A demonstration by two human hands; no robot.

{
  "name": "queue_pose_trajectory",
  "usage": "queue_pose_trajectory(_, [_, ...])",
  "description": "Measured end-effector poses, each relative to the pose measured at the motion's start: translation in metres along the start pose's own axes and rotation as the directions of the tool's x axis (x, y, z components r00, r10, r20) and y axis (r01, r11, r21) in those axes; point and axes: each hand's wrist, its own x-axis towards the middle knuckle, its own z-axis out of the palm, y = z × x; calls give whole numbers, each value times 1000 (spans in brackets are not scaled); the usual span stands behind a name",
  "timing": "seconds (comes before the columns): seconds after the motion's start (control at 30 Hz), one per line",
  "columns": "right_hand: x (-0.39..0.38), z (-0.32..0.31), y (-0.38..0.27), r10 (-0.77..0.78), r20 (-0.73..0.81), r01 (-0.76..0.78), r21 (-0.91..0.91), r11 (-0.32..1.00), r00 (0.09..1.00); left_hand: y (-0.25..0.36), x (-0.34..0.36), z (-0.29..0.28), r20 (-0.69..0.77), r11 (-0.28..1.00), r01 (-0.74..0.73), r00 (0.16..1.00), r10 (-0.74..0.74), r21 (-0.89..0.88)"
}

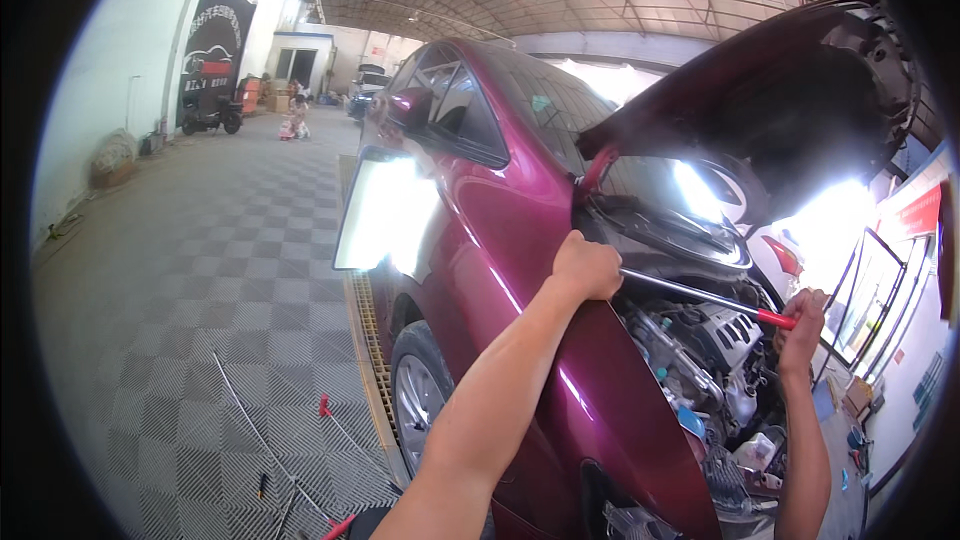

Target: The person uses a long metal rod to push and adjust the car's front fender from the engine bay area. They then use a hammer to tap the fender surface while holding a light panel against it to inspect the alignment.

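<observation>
My left hand (586, 265) is closed around the near end of a long metal rod (690, 290) at the top edge of the maroon car's fender (590, 410). At the right, my right hand (800, 325) grips the rod's red handle (776, 319). The rod crosses above the exposed engine bay (720, 350), under the raised hood (750, 100). A bright white light panel (385, 210) stands beside the car's side, below the mirror (410, 108). The rod's tip is hidden at my left hand.
Long rods with red handles (324, 405) lie on the tiled floor (220, 270) at lower left, beside a yellow grating (365, 325). A person (299, 115) with a pink wheeled object, a black scooter (210, 115) and another car (365, 90) are farther back.
</observation>
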Motion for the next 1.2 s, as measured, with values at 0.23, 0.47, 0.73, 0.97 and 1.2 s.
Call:
queue_pose_trajectory(0.23, [-2, -12, 20, -12, -17, 11, -55, 998, 1000, 3, 6, 13, 15, 996, -47, 999, 47, 71])
queue_pose_trajectory(0.47, [-8, -8, 9, -114, -115, 107, -63, 992, 987, 16, 7, 3, 28, 1000, -7, 1000, 7, 3])
queue_pose_trajectory(0.73, [-15, 6, 8, -123, -94, 123, -14, 992, 988, 11, -3, -3, 79, 998, 57, 995, -58, 15])
queue_pose_trajectory(0.97, [-5, 15, -2, -48, -18, 48, 24, 999, 999, -1, -5, -2, 12, 998, 32, 999, -32, 62])
queue_pose_trajectory(1.2, [17, -23, 48, -277, -82, 251, -237, 939, 957, 17, 14, -5, 9, 999, 7, 1000, -8, 53])
